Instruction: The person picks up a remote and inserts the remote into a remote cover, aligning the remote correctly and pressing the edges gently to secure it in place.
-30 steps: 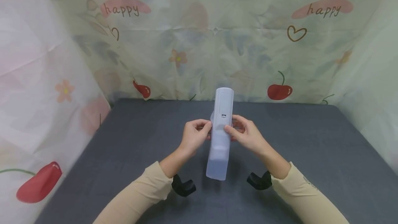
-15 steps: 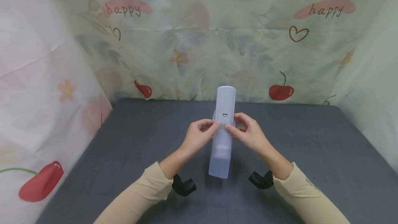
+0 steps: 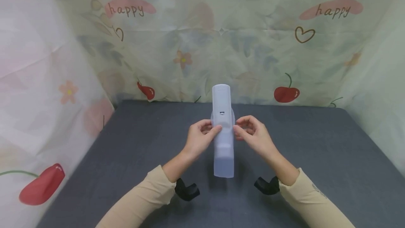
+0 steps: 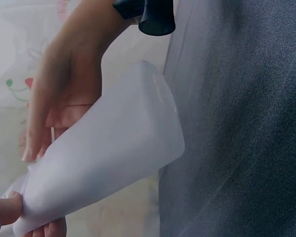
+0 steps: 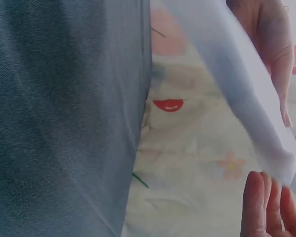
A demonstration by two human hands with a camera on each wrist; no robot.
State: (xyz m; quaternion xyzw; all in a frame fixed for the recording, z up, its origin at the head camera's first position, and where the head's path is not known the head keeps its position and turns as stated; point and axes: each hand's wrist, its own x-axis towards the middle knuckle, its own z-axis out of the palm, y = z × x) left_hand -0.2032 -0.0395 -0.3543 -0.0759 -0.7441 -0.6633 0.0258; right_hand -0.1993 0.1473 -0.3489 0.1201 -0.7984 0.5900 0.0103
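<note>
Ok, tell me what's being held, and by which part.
The left hand pinches the white device near its middle, below the small slot. The right hand is beside it; whether it touches is unclear.

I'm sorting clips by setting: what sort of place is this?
Probably a makeshift filming booth: cherry-printed fabric hangs behind and beside a dark tabletop, and two black wrist fittings show.

I see a dark grey desk (image 3: 152, 129) and, hanging behind it, a pale cloth backdrop (image 3: 209, 54) printed with red cherries (image 3: 286, 94), orange flowers (image 3: 182, 59) and "happy" lettering (image 3: 126, 10). Left of the desk I make out a brighter, creased sheet (image 3: 34, 115); right of it, a whitish sheet (image 3: 379, 112). Soft shadows dim the desk's near part.
</note>
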